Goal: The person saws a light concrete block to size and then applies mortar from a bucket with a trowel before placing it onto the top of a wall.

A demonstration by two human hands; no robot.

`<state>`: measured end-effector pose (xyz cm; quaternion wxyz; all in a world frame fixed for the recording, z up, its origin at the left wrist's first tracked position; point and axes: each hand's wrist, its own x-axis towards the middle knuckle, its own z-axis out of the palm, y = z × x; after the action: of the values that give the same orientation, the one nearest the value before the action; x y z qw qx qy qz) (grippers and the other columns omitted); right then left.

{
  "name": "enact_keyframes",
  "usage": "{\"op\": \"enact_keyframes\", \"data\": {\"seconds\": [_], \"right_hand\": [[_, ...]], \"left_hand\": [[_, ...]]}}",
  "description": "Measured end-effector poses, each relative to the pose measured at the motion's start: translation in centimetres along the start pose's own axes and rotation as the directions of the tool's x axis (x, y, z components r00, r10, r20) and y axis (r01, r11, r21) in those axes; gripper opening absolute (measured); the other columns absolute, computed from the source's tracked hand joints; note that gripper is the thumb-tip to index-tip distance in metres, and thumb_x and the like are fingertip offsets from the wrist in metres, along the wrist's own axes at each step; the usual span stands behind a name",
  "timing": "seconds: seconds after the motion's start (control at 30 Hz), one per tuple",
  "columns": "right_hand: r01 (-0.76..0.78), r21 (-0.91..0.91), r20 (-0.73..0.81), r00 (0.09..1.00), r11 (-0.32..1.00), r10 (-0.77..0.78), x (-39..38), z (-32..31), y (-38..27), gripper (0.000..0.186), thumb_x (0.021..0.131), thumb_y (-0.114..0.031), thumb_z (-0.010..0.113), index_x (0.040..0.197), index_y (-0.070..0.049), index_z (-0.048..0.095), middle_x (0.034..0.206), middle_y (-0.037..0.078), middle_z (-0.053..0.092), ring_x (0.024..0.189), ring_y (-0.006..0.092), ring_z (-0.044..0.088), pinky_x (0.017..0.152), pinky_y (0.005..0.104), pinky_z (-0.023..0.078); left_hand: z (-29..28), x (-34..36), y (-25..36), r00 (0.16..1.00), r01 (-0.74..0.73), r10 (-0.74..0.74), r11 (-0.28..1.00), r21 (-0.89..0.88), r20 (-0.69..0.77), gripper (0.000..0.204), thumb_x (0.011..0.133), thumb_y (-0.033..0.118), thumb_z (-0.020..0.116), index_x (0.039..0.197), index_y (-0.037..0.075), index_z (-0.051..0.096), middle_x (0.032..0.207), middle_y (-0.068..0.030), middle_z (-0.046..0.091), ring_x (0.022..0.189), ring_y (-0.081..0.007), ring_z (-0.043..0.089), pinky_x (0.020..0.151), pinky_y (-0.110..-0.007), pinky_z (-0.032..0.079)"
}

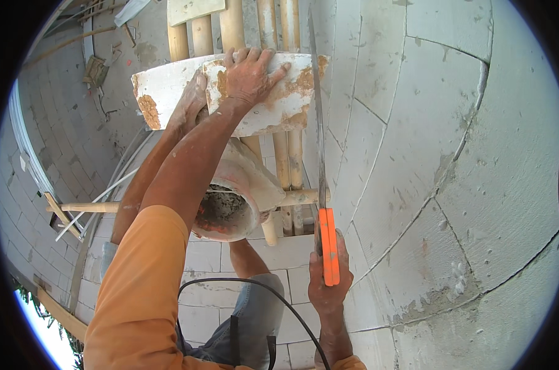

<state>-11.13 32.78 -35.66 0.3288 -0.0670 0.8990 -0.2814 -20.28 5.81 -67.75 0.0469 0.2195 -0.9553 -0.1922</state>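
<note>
High on the scaffold of pale bamboo poles (287, 154), I see my left hand (247, 75) pressing flat, with spread fingers, on a white aerated concrete block stained with orange-brown mortar (279, 102). The palm lies on the top face and the fingers reach over its far edge, so the hand is open and only holds the block down. This block rests across the poles, just beside the white block wall (452, 160). My right hand (327, 283) is lower, closed around the orange handle of a long hand saw (327, 246); the fingers wrap it fully. The grey blade of the saw (318, 105) goes upward from the handle and passes along the right end of the block, close to the wall; I cannot tell if the teeth touch the block. Another person is below me: one hand (190, 102) touches the left part of the block from under, and a dirty round bucket with grey mortar (227, 209) stays between us. A black cable (261, 283) curves near my chest.
</note>
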Motion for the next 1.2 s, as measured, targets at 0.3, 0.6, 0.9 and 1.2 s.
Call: {"op": "enact_keyframes", "data": {"seconds": [0.3,0.6,0.9,1.2], "right_hand": [[-0.256,0.283,0.070,0.967,0.924,0.247,11.4,-0.5,-4.2,0.056,0.090,-0.004,0.065,0.141,0.007,0.044,0.107,0.025,0.069,0.085,0.0301,0.073,0.072,0.0344,0.058],[-0.137,0.052,0.020,0.991,0.989,0.136,3.3,-1.6,-4.6,0.056,0.088,0.001,0.063,0.140,0.008,0.044,0.097,0.026,0.069,0.083,0.0278,0.073,0.068,0.0336,0.057],[-0.217,0.141,0.045,0.976,0.966,0.213,7.6,0.0,-4.1,0.058,0.087,0.002,0.065,0.141,0.005,0.045,0.107,0.024,0.068,0.090,0.0301,0.073,0.073,0.0348,0.058],[-0.326,0.099,0.109,0.943,0.940,0.316,12.7,1.6,-3.6,0.059,0.086,-0.007,0.065,0.141,0.005,0.045,0.094,0.029,0.067,0.084,0.0413,0.069,0.067,0.0435,0.055]], "left_hand": [[0.3,0.3,0.1,0.993,-0.059,0.059,0.998,0.004,-0.105,0.046,0.090,0.056,0.062,0.108,0.014,0.067,0.099,-0.0055,0.064,0.103,-0.0266,0.059,0.106,-0.058,0.032],[-0.5,0.4,0.5,1.000,0.012,-0.012,1.000,-0.007,0.027,0.049,0.090,0.056,0.061,0.112,0.013,0.067,0.107,-0.0051,0.064,0.109,-0.0260,0.057,0.110,-0.051,0.028],[-0.7,0.7,0.9,0.990,0.038,-0.036,0.999,-0.015,0.135,0.050,0.092,0.056,0.058,0.115,0.013,0.066,0.113,-0.0059,0.064,0.114,-0.0276,0.056,0.112,-0.049,0.029],[0.6,0.5,-0.1,0.997,-0.006,0.003,0.999,0.040,0.081,0.050,0.092,0.056,0.057,0.117,0.014,0.066,0.112,-0.0056,0.066,0.116,-0.0251,0.056,0.112,-0.047,0.029]]}}
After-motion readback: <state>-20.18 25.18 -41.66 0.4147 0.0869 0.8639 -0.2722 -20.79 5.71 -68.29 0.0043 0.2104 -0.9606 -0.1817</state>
